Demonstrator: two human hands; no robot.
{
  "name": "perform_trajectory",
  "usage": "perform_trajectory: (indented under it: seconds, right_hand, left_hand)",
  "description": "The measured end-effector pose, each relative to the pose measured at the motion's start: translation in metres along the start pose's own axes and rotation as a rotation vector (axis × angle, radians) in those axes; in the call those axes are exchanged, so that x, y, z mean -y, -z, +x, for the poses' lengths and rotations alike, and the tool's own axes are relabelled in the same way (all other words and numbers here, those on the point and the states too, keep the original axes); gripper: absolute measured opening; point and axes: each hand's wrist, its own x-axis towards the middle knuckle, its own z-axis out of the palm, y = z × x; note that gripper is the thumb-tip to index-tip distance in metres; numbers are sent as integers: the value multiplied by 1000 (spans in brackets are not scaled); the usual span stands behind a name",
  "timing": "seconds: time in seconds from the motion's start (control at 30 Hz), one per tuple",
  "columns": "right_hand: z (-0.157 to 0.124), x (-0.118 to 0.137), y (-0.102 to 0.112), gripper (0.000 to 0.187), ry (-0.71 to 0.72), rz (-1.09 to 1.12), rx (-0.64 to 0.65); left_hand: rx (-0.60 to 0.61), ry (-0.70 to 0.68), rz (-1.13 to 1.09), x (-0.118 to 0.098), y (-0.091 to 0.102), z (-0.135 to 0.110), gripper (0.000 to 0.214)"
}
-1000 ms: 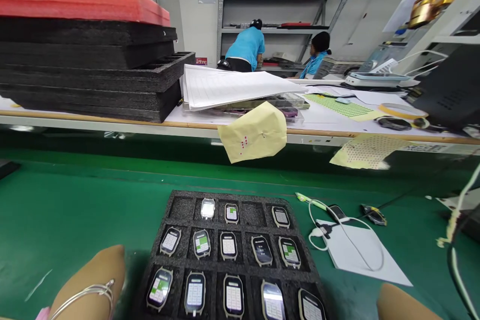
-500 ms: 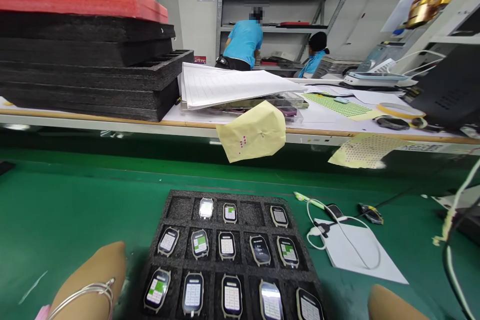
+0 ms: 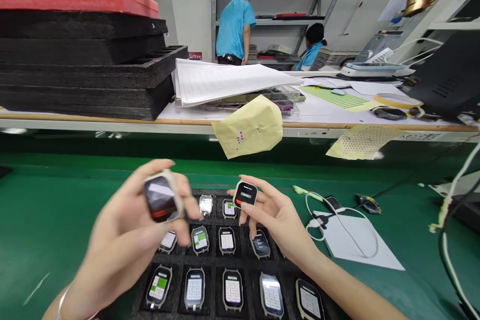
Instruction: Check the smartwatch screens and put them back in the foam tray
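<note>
A black foam tray (image 3: pixel 213 272) on the green bench holds several strapless smartwatches in separate compartments, most with lit screens. Over its left back part, my left hand (image 3: pixel 120 225) grips a smartwatch (image 3: pixel 160 197) by its edges. That screen is dark with a red band low down, and the hand is slightly blurred. Above the tray's back right area, my right hand (image 3: pixel 275 215) pinches a second smartwatch (image 3: pixel 245 194) between thumb and fingers. Its screen is black with small text, a grey button and a red patch. Some tray compartments are hidden behind my hands.
To the right lie a white sheet (image 3: pixel 360 247), a white cable and a green pen (image 3: pixel 300 190). Stacked black foam trays (image 3: pixel 75 80) with red foam on top occupy the raised shelf. Yellow paper (image 3: pixel 249 127) hangs over its edge. Two people in blue are behind.
Both hands have come up into view over the tray, each now holding a smartwatch. The standing person behind has straightened up. My view has shifted slightly.
</note>
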Motion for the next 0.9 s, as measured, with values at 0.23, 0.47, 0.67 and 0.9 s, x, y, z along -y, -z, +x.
perform_trajectory:
  seconds: [0.23,0.47,0.67,0.9]
  right_hand:
    - [-5,0,6,46,45,-38,53]
    - [-4,1,7,27,96,-161,-36]
    - [-3,2,7,21,112,-179,-65]
    - [-7,3,16,24,108,-164,19]
  left_hand:
    - [132,220,17,49,-14,25,42]
    - [265,201,-10,61,-5,24,49]
    - [329,187,-63,65,-4,23,40]
    - [302,180,-67,67,-2,26,31]
